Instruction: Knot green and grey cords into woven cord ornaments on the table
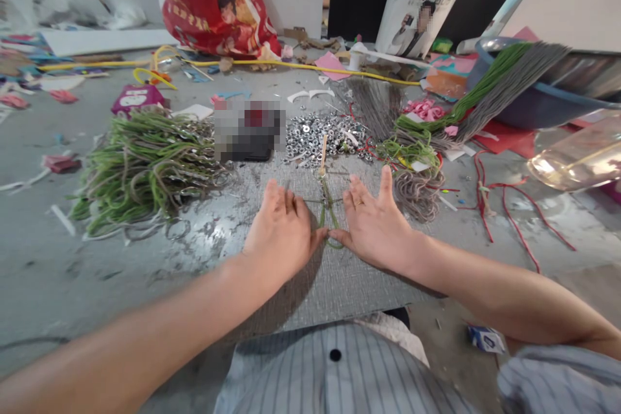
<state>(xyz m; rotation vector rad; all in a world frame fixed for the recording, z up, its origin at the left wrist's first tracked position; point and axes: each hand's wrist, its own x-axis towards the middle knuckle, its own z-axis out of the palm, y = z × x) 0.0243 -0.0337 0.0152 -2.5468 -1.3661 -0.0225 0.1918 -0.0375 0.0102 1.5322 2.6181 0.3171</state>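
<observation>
In the middle of the table a green cord [332, 210] runs down from a small wooden peg [323, 154], with some metal pieces on its upper part. The cord forms a loop at its lower end. My left hand [284, 223] grips a thin strand on the left of it, and my right hand [376, 220] grips one on the right. Both strands stretch sideways between my hands. My thumbs point inward and nearly meet over the loop, while several fingers extend away from me. Exactly how the fingers pinch the strands is partly hidden.
A heap of small metal nuts [315, 136] lies beyond my hands, beside a dark phone-like object [255, 142]. Finished-looking green and grey cords [140, 168] pile up at left. Loose cords, red strings [480, 194], a blue basin [514, 103] and a clear bottle [577, 152] stand at right.
</observation>
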